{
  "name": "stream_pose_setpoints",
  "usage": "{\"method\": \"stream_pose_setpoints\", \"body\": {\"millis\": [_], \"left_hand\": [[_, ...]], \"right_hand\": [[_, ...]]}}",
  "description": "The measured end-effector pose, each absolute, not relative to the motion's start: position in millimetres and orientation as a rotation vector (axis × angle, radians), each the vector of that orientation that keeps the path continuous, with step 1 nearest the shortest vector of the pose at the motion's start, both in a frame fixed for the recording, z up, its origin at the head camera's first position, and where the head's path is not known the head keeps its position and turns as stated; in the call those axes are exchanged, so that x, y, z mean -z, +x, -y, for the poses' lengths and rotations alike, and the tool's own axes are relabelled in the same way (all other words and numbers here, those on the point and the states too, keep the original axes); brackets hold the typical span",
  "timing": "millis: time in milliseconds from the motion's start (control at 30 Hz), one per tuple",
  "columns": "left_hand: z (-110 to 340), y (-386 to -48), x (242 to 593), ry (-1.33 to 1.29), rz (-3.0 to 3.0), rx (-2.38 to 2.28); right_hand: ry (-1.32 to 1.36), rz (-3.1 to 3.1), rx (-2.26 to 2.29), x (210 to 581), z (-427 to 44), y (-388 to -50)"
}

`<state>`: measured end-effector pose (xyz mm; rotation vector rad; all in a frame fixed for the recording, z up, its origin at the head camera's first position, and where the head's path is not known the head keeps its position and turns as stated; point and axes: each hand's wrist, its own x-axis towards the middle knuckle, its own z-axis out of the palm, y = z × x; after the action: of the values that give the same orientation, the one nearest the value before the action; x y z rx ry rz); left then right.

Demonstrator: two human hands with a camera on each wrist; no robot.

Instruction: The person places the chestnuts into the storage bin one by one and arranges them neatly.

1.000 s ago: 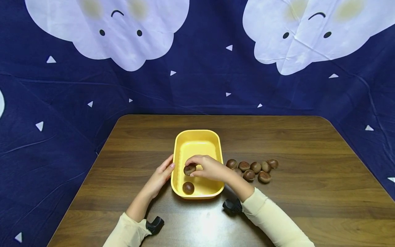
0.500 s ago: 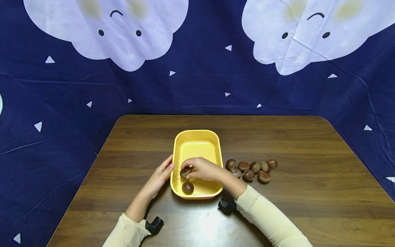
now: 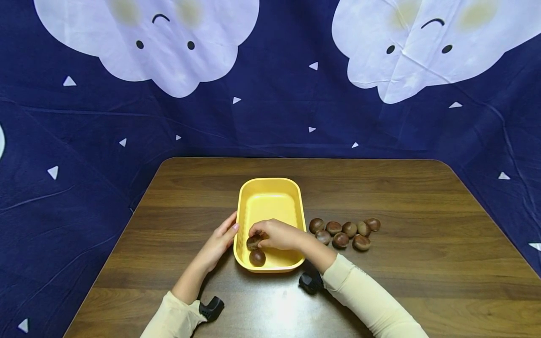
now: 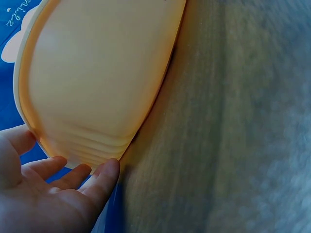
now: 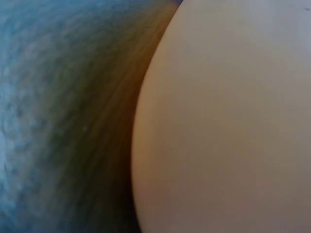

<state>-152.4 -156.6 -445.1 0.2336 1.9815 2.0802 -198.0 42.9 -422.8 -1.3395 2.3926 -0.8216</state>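
A yellow bin [image 3: 270,184] stands on the table with one brown chestnut [image 3: 257,257] lying near its front left corner. Inside it, my right hand [image 3: 279,234] pinches a second chestnut [image 3: 252,243] between thumb and fingers, low and just behind the first one. The right wrist view holds only the bin's outer wall [image 5: 218,126], so that hand is hidden there. My left hand [image 3: 220,244] rests against the bin's left side; in the left wrist view the fingertips [image 4: 112,167] of the loosely extended left hand [image 4: 53,189] touch the wall [image 4: 97,87].
Right of the bin, several loose chestnuts [image 3: 340,241] lie grouped on the wooden table [image 3: 422,263]. A dark blue cloth with clouds [image 3: 287,112] hangs behind the table's far edge. Black wrist cameras [image 3: 212,309] sit on both wrists.
My right hand has brought the held chestnut left, then down and toward the front, close to the chestnut in the bin. The left hand stays against the side.
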Motion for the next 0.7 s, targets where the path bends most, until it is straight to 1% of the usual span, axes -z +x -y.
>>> {"method": "stream_pose_setpoints", "body": {"millis": [267,467,700], "left_hand": [[156.7,-152.7,445.5,0.241,-1.968,-2.086],[156.6,-153.0,446.0,0.244,-1.973,-2.084],[156.2,-153.5,446.3,0.24,-1.971,-2.086]], "right_hand": [[-1.304,-2.383,0.853,423.5,-43.0,-197.9],[-1.229,-2.372,0.975,421.7,-42.9,-198.2],[-1.219,-2.422,1.104,417.8,-45.5,-199.4]]}}
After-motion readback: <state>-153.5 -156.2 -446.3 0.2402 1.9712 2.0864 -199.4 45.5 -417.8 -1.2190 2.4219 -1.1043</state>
